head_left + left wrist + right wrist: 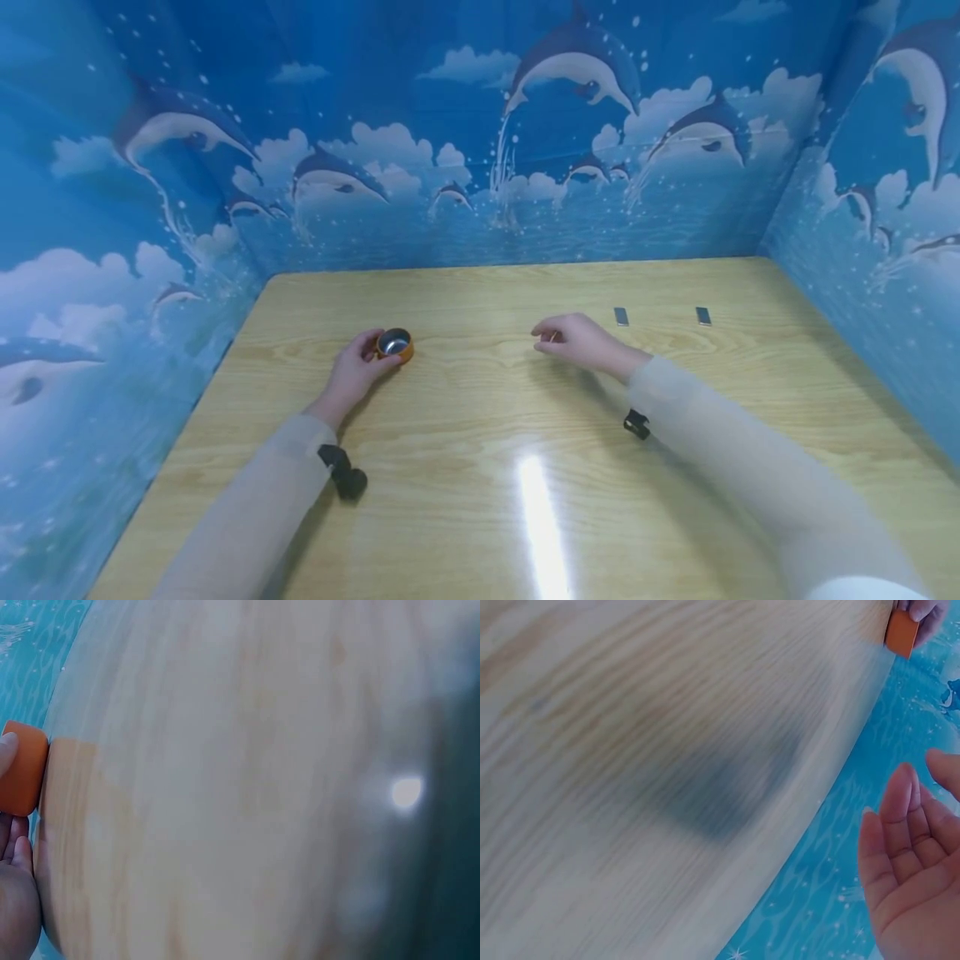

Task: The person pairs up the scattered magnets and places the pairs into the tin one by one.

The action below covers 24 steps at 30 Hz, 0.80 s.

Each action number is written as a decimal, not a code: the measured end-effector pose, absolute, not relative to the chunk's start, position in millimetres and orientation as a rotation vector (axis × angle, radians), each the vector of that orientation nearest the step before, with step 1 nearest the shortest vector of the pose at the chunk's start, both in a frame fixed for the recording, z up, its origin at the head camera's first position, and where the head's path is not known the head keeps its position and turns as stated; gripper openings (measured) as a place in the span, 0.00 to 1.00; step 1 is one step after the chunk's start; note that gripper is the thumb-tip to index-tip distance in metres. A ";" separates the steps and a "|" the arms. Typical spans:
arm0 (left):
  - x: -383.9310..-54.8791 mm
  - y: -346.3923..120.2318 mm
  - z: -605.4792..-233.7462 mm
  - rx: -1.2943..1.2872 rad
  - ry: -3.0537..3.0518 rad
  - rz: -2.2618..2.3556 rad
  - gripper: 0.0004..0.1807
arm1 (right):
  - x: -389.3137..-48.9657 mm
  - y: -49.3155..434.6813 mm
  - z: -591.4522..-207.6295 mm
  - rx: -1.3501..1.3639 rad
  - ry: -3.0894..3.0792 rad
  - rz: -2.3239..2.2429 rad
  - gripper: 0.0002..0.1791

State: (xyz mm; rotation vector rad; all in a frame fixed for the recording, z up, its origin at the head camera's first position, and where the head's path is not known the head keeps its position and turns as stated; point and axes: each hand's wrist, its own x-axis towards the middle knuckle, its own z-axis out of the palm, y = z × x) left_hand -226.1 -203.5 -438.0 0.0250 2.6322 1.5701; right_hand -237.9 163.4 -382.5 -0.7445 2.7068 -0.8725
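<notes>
A small round orange cup (396,343) with a shiny metallic inside stands upright on the table, left of the middle. My left hand (356,364) grips it from the left, the thumb along its near side and the fingers on its far side. The left wrist view catches the orange wall of the cup (27,769) at the left edge, with the thumb on it. Off to the right, my right hand (581,340) is over the table with loosely bent fingers; the right wrist view shows its palm (915,892) with nothing in it.
Two small dark flat rectangular pieces lie at the back right: one piece (621,317) just beyond the right hand, the other piece (703,317) farther right. The wood-grain table (465,417) meets a blue dolphin-print curtain (420,192) at the back and sides.
</notes>
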 end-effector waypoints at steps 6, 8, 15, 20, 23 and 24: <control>-225.8 -204.8 -438.6 0.037 2.630 1.567 0.41 | -235.2 174.7 -383.6 -0.700 2.716 -0.875 0.20; -225.8 -205.1 -438.8 0.046 2.631 1.564 0.42 | -235.3 179.2 -384.9 -0.693 2.731 -0.876 0.20; -227.0 -204.2 -441.1 0.057 2.619 1.585 0.44 | -232.6 198.8 -385.4 -0.646 2.758 -0.915 0.20; -228.5 -205.0 -439.3 0.032 2.535 1.700 0.47 | -231.4 213.2 -386.5 -0.607 2.779 -0.895 0.20; -230.0 -206.0 -434.8 -0.001 2.481 1.755 0.49 | -232.2 223.0 -388.5 -0.590 2.807 -0.860 0.20; -230.3 -205.9 -432.7 -0.011 2.471 1.753 0.49 | -232.2 226.6 -389.1 -0.586 2.818 -0.853 0.20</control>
